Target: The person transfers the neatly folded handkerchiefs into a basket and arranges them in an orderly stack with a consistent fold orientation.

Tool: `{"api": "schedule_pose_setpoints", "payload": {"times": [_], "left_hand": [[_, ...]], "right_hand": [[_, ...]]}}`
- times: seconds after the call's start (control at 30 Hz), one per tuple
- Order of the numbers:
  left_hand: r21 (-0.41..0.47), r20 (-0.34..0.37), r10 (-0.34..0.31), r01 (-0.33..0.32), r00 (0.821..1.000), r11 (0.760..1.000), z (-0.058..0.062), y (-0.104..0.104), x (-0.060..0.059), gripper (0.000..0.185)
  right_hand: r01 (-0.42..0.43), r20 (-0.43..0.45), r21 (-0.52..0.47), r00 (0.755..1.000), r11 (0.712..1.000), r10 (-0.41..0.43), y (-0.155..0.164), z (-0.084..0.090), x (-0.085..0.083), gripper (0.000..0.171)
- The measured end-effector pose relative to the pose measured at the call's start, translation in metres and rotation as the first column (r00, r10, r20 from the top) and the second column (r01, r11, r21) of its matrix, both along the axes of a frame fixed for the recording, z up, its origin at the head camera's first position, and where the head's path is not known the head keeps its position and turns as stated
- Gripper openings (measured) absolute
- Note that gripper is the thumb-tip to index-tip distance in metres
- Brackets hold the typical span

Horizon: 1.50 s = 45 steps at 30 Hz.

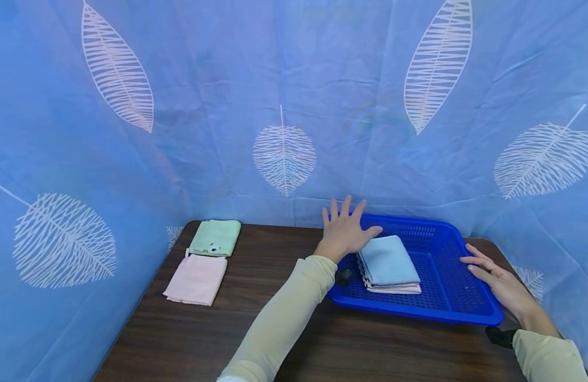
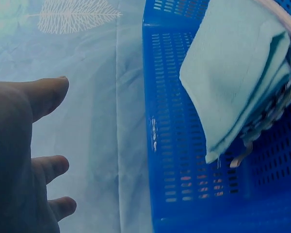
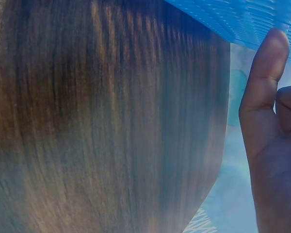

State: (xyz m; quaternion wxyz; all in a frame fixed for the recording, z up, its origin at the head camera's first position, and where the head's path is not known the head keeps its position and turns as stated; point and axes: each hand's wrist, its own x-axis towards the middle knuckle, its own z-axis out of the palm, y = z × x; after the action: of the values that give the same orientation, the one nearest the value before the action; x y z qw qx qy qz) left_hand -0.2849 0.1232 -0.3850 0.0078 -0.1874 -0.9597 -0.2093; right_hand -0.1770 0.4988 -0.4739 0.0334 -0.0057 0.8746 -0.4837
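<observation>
The left hand (image 1: 344, 231), fingers spread, hovers at the blue basket's (image 1: 470, 313) left rim beside the folded towels (image 1: 389, 260); the right hand (image 1: 496, 278), fingers straight, touches its right edge on the table (image 1: 189, 339).

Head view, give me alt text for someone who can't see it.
A person's left hand, fingers spread, and right hand flank a blue basket holding folded cloths on a dark wooden table. Green and pink cloths lie left.

Wooden table (image 1: 284, 339) bears basket (image 1: 447, 310), two cloths (image 1: 196, 278).
</observation>
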Motion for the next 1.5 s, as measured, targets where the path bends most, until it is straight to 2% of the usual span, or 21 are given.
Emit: {"api": "schedule_pose_setpoints", "payload": {"times": [0.23, 0.57, 0.67, 0.87, 1.13, 1.5], "left_hand": [[0.007, -0.022, 0.001, -0.001, 1.000, 1.000, 0.004, -0.016, -0.003, 0.078], [-0.027, -0.050, 0.042, -0.043, 0.998, 0.999, 0.004, -0.039, -0.003, 0.077], [-0.017, -0.060, 0.049, -0.050, 0.997, 0.999, 0.003, -0.047, -0.004, 0.077], [-0.006, -0.048, 0.105, -0.105, 0.993, 0.994, -0.002, -0.064, -0.009, 0.076], [0.030, -0.050, 0.132, -0.131, 0.990, 0.991, -0.009, -0.077, -0.012, 0.073], [0.016, -0.054, 0.164, -0.163, 0.985, 0.986, -0.016, -0.098, -0.013, 0.075]], "right_hand": [[-0.008, -0.007, -0.016, 1.000, 1.000, 0.007, 0.000, -0.002, -0.003, 0.053], [-0.004, 0.031, 0.003, 1.000, 1.000, 0.004, 0.003, -0.001, -0.003, 0.057], [-0.008, 0.036, 0.018, 0.999, 1.000, 0.007, 0.003, -0.002, -0.004, 0.058], [-0.001, 0.027, 0.066, 1.000, 0.998, -0.001, 0.005, -0.001, -0.004, 0.058], [0.011, 0.051, 0.042, 0.999, 0.999, -0.013, 0.004, 0.001, -0.005, 0.058], [0.006, 0.080, 0.025, 0.997, 1.000, -0.008, 0.003, 0.003, -0.005, 0.059]]}}
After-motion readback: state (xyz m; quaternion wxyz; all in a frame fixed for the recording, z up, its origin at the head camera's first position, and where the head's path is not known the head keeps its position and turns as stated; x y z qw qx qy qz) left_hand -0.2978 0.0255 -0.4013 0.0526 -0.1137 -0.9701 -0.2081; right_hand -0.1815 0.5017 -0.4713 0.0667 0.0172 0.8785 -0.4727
